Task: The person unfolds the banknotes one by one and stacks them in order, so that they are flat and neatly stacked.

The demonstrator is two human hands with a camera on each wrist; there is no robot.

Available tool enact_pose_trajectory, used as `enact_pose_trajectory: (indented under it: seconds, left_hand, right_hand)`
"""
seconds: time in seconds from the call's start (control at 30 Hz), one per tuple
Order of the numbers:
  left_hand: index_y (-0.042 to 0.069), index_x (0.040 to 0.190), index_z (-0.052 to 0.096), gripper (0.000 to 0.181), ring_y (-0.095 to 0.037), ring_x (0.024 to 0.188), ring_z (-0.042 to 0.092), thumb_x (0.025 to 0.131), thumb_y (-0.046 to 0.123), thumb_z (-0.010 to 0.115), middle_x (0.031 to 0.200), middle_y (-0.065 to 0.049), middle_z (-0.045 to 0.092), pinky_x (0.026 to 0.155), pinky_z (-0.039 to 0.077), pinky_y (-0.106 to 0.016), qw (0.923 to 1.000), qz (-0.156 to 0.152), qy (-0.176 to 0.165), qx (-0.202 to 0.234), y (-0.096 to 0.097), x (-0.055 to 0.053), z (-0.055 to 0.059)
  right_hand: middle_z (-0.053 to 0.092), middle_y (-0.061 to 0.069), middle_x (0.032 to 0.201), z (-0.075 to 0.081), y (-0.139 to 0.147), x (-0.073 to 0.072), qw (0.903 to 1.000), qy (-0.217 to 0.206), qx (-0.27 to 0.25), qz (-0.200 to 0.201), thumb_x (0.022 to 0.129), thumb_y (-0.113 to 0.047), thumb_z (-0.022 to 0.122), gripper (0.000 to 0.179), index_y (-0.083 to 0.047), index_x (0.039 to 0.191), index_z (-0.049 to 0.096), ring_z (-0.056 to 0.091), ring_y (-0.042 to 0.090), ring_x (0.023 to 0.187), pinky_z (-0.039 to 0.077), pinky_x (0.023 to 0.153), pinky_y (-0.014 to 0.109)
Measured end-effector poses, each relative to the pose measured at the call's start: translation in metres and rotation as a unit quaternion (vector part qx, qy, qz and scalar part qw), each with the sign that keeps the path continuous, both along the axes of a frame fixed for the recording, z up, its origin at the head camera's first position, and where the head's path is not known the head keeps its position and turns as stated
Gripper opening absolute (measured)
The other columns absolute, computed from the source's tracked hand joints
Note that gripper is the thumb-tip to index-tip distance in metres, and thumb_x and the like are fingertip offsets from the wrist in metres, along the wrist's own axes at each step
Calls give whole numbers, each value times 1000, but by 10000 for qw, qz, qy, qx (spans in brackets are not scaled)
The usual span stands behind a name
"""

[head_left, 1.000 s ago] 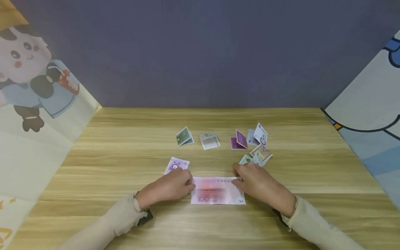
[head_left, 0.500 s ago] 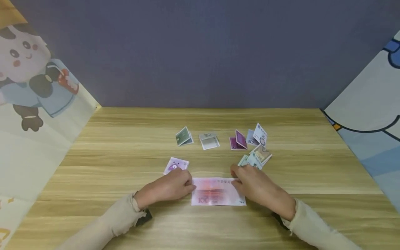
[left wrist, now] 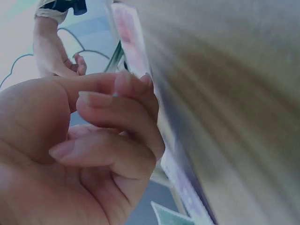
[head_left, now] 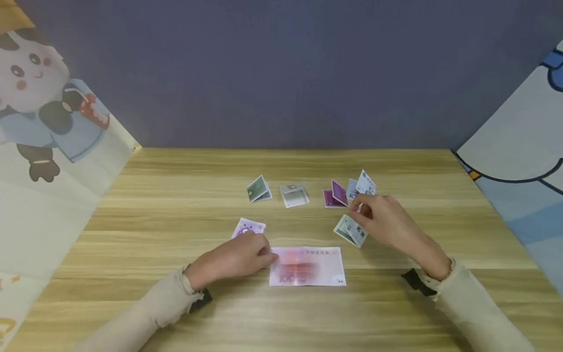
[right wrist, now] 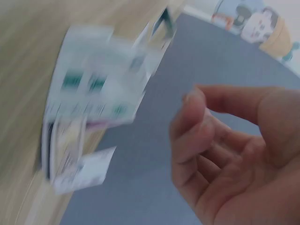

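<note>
A pink 100 banknote [head_left: 323, 274] lies unfolded on the wooden table in front of me. At its left end my left hand [head_left: 233, 259] pinches the edge between thumb and forefinger; the left wrist view shows the other fingers curled. My right hand [head_left: 391, 222] is raised off the table near the folded notes, its fingers loosely bent. Nothing is held in that right hand [right wrist: 225, 145] in the right wrist view. Just left of it stands a folded green banknote [head_left: 349, 231]. A folded brown banknote [right wrist: 69, 138], seen in the right wrist view, is mostly hidden behind the hand in the head view.
A folded purple banknote [head_left: 246, 227] lies behind my left hand. Farther back is a row of folded notes: dark green [head_left: 258, 189], grey [head_left: 294, 195], magenta [head_left: 336, 193] and bluish-white [head_left: 365, 183]. A dark panel [head_left: 281, 73] rises at the table's far edge.
My right hand has let go of the pink banknote's right end and moved up and to the right. The left hand has stayed at the left end.
</note>
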State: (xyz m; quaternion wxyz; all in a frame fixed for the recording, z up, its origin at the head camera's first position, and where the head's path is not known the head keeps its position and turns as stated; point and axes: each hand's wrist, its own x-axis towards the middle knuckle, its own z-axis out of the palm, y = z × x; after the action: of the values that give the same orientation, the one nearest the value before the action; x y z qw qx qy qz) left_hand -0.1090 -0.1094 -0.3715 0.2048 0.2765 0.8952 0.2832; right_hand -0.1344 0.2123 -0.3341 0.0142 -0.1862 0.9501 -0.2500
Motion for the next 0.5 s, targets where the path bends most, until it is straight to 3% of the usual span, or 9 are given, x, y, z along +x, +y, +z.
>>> enact_pose_trajectory:
  seconds: [0.13,0.27,0.4,0.5]
  left_hand:
    - [17,63,55,37,-3,47,34,99,26,63,54,9,41,45,33,-20,9989,115,456,92,-2,-8,7]
    - [12,77,65,25,-4,49,38,99,24,63,59,5,49,45,36,-20,9973,236,584,373,-1,-18,16]
    - [9,80,66,22,-5,48,44,99,21,62,60,4,54,44,38,-21,9952,243,696,650,2,-26,23]
    - [9,81,65,22,-6,48,48,99,22,62,63,5,56,44,42,-23,9939,196,798,739,6,-29,26]
  right_hand:
    - [64,4,71,0,25,-19,9970,599,-64,-491,96,-11,64,8,-5,98,67,52,16,57,41,47,28]
    - [67,13,82,-8,42,-37,9927,972,-135,-708,93,-6,64,14,1,105,65,60,25,69,48,57,37]
    - [67,25,97,-16,54,-55,9911,990,-231,-860,92,-4,64,23,7,113,62,64,39,87,53,72,52]
    - [65,30,106,-22,61,-67,9928,751,-224,-909,93,-6,65,29,9,117,60,62,45,97,51,82,57]
